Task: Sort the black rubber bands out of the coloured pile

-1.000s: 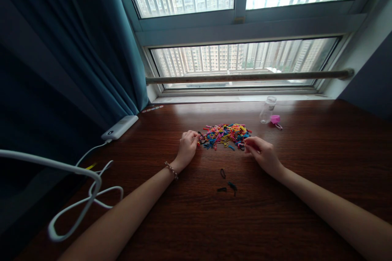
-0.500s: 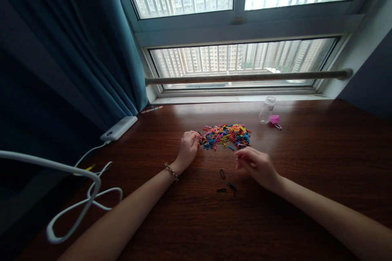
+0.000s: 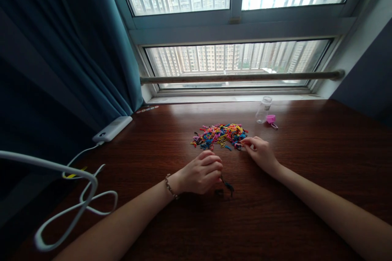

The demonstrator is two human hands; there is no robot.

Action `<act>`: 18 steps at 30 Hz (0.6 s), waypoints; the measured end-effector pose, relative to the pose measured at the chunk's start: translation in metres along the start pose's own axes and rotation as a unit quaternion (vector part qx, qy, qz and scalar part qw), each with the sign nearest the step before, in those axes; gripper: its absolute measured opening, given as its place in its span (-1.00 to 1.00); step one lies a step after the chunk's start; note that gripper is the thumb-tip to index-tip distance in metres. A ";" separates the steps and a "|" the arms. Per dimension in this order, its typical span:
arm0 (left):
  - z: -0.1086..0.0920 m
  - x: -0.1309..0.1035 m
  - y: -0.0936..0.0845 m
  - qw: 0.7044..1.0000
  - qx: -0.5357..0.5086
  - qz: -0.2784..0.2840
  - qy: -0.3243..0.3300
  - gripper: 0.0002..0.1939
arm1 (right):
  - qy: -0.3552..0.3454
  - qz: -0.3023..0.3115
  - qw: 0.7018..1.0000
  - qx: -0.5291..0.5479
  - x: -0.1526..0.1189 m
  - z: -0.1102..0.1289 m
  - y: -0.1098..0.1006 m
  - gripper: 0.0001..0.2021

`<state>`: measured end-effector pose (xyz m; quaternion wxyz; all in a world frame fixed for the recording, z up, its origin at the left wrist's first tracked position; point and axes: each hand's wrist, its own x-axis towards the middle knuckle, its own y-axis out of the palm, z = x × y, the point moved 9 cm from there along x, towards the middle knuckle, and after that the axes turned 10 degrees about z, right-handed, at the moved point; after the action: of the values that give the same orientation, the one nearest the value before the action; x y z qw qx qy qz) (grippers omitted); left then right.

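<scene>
A loose pile of small, brightly coloured elastic hair ties (image 3: pixel 222 135) lies on the dark wooden table. My left hand (image 3: pixel 202 173), a beaded bracelet at its wrist, is curled in front of the pile, just beside a few dark hair ties (image 3: pixel 228 186). Its fingers are closed and point downward; what they hold, if anything, is hidden. At the pile's right edge, my right hand (image 3: pixel 260 153) pinches thumb and forefinger together, the tips touching the outermost hair ties. Whatever sits between those tips is too small to make out.
Behind the pile to the right stand a clear bottle (image 3: pixel 263 110) and a pink cap with a loop (image 3: pixel 271 119). A white power bank (image 3: pixel 112 129) with a white cable (image 3: pixel 92 195) lies left, by the blue curtain (image 3: pixel 119 69). The window sill borders the table's far edge.
My left hand has moved from the pile's left edge toward me and rightward, to the dark hair ties. My right hand has shifted slightly up to the pile's right edge. The view has shifted slightly.
</scene>
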<state>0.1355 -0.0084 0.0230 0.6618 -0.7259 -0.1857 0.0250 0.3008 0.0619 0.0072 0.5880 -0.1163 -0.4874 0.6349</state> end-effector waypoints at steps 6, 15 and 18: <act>-0.011 0.003 0.001 0.999 0.016 0.007 0.042 -0.84 | -0.061 0.072 0.994 -0.054 -0.002 0.014 0.017 -0.86; 0.110 -0.039 -0.013 0.914 0.032 -0.167 -0.368 -0.93 | 0.028 0.030 0.999 0.036 -0.002 -0.006 0.008 -0.93; 0.120 -0.040 -0.004 0.911 0.049 -0.132 -0.388 -0.95 | 0.058 0.011 0.991 0.119 -0.002 -0.015 0.007 -0.88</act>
<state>0.0633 0.0939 0.0041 0.5695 -0.5948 -0.5206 0.2256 0.3075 0.0687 -0.0066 0.6178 -0.0879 -0.3718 0.6873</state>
